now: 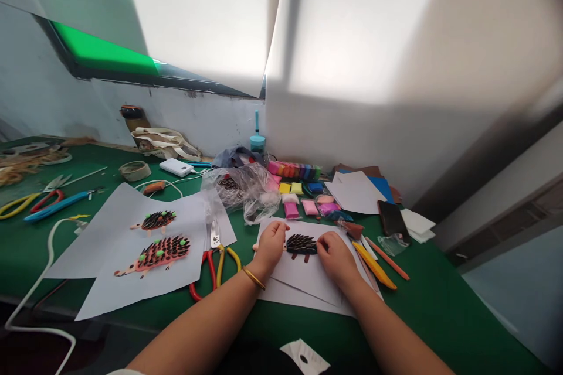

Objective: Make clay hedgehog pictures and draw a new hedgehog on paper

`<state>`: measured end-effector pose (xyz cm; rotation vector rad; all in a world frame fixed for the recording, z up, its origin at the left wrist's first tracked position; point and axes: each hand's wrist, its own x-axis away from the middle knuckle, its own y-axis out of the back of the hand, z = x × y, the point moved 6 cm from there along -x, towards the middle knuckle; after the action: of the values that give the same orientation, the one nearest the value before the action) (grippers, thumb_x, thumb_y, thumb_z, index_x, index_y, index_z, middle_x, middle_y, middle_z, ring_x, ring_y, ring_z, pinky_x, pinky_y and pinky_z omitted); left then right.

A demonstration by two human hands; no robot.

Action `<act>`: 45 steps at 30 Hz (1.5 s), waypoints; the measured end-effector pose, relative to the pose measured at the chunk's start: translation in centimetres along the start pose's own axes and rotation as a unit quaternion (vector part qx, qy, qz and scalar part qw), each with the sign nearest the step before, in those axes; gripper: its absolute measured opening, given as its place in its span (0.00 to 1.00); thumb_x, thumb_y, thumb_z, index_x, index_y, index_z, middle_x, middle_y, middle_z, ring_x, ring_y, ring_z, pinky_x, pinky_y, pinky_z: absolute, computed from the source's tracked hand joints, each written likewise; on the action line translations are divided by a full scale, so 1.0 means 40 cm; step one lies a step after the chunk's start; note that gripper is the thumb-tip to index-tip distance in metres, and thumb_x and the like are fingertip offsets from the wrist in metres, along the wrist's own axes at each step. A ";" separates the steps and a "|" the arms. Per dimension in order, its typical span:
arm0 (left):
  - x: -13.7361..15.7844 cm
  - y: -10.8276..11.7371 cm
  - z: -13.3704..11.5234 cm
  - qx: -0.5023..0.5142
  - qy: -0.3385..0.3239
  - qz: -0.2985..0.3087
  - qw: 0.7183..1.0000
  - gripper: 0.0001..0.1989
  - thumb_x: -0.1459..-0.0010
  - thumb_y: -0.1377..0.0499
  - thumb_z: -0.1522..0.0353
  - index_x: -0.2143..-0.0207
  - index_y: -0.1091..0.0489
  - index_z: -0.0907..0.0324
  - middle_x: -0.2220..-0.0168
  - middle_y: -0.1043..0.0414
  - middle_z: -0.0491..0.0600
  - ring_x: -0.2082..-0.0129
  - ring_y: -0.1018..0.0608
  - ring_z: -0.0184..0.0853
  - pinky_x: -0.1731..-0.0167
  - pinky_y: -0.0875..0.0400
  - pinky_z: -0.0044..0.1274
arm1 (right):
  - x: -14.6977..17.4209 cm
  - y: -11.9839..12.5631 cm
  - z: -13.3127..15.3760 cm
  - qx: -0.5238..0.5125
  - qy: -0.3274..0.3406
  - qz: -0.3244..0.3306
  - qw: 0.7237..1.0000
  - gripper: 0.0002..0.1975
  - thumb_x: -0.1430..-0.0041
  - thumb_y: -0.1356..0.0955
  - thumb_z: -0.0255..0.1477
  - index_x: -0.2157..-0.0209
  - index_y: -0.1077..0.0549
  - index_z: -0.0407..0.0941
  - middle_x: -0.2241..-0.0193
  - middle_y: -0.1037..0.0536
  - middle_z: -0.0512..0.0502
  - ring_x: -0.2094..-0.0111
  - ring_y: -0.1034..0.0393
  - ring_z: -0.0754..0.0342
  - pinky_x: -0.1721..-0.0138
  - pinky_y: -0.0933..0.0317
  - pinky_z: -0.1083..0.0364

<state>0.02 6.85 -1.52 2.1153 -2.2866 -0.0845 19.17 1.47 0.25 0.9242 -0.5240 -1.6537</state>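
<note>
A ragged white scrap with a dark hole in it sits closest to the camera, low in the view between the person's forearms. Past it, the small flat hedgehog with layered black spikes lies on the white paper sheet, right between both hands. The left hand, at the head end, has its fingers curled in; can't tell if they're pinching anything. The right hand is at the rear end, thumb and fingers brought close, but tbh you can't tell whether a piece sits between the tips. For fussing with that spiky back, I'd keep the left steadying the paper, use a light fingertip touch, and follow the slant of the spikes so none get knocked askew. As for room, the sheet's lower corner comes near the front edge of the green table, so I wouldn't slide it closer. The scissors with red and yellow handles crowd the left forearm, and the bright yellow slim plastic cutter is just beside the right one. Small colourful packets hem in the far side. Best open patch is bare tabletop further right, past the cutter.
</note>
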 end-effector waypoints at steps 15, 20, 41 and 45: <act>0.000 -0.002 0.002 0.001 0.004 0.001 1.000 0.16 0.42 0.49 0.56 0.67 0.31 0.59 0.81 0.41 0.41 0.81 0.35 0.29 0.80 0.42 0.21 | -0.013 -0.005 -0.008 0.013 -0.024 0.028 0.999 0.08 0.43 0.38 0.29 0.73 0.30 0.45 0.69 0.27 0.47 0.64 0.33 0.51 0.61 0.41 0.53; -0.002 -0.001 0.000 0.003 0.003 0.002 1.000 0.16 0.42 0.49 0.56 0.67 0.31 0.59 0.81 0.41 0.40 0.81 0.35 0.29 0.81 0.43 0.20 | -0.005 -0.004 -0.010 -0.015 -0.011 0.011 1.000 0.08 0.42 0.38 0.31 0.72 0.29 0.45 0.68 0.27 0.46 0.64 0.33 0.51 0.61 0.40 0.53; 0.002 -0.003 -0.008 0.008 0.008 0.002 1.000 0.16 0.44 0.47 0.56 0.68 0.32 0.59 0.81 0.42 0.40 0.82 0.36 0.28 0.82 0.43 0.20 | 0.001 -0.001 -0.019 -0.089 -0.006 0.007 0.996 0.09 0.42 0.37 0.31 0.66 0.25 0.48 0.63 0.27 0.45 0.60 0.32 0.48 0.55 0.38 0.49; 0.003 -0.002 -0.011 0.005 0.002 -0.001 1.000 0.15 0.44 0.48 0.57 0.68 0.31 0.60 0.82 0.42 0.40 0.82 0.36 0.29 0.82 0.43 0.20 | 0.001 -0.002 -0.014 -0.090 0.000 0.008 0.996 0.10 0.42 0.37 0.30 0.65 0.24 0.48 0.63 0.26 0.45 0.60 0.32 0.48 0.55 0.38 0.49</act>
<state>0.11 6.73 -1.10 2.1196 -2.2878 -0.0685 19.58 1.50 -0.16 0.7865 -0.3740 -1.6568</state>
